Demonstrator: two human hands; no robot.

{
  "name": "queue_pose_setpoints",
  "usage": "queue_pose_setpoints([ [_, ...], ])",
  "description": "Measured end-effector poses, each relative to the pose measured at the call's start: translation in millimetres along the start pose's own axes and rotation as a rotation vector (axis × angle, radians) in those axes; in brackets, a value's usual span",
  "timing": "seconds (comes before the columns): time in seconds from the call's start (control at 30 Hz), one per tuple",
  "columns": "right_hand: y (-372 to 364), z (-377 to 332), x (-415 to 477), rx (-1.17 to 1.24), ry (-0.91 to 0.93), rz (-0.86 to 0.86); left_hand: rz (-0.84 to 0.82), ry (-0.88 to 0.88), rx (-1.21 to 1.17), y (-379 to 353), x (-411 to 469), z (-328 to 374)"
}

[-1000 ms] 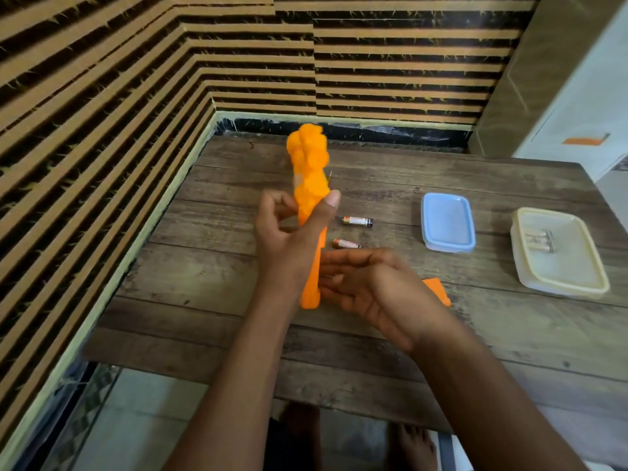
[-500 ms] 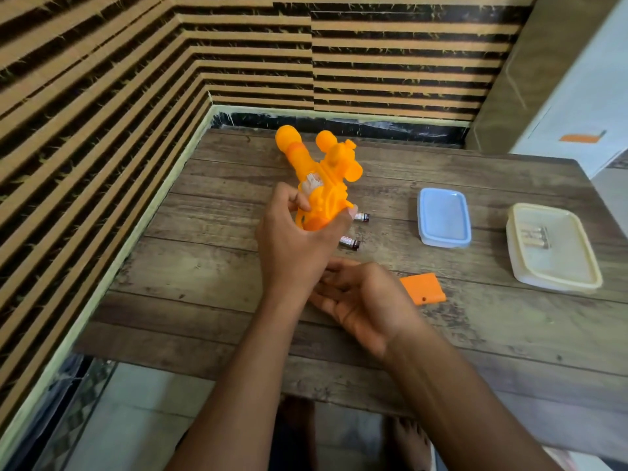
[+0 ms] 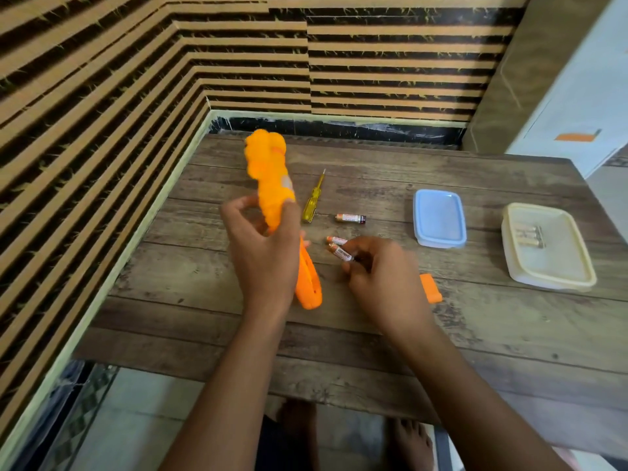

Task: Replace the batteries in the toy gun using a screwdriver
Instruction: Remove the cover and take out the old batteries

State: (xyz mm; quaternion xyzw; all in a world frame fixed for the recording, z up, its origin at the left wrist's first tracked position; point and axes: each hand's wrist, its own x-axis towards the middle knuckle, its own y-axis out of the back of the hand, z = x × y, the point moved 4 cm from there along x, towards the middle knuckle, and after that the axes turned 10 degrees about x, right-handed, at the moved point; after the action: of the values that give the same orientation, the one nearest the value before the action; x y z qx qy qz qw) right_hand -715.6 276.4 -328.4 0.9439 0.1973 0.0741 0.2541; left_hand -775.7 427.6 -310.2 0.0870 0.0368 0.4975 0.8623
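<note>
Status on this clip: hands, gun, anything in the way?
Left hand grips gun. Right hand pinches one battery; two more batteries lie nearby. Screwdriver lies beside gun; nothing blocking.

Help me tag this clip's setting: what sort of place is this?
Probably a room in a home, not a workshop: a worn wooden table set into a corner of striped wall panelling, plastic food boxes on it, and bare feet below.
</note>
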Motion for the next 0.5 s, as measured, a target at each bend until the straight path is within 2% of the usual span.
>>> queue_pose_setpoints([
  [0.1, -4, -3, 6, -0.161, 0.044, -0.007, 0.000, 0.036, -0.077, 11, 1, -2],
  [0.3, -14, -8, 11, -0.298, 0.063, -0.039, -0.096, 0.136, -0.115, 32, 8, -20],
  [0.5, -17, -10, 11, -0.405, 0.040, -0.082, -0.177, 0.374, 0.064, 53, 10, -43],
])
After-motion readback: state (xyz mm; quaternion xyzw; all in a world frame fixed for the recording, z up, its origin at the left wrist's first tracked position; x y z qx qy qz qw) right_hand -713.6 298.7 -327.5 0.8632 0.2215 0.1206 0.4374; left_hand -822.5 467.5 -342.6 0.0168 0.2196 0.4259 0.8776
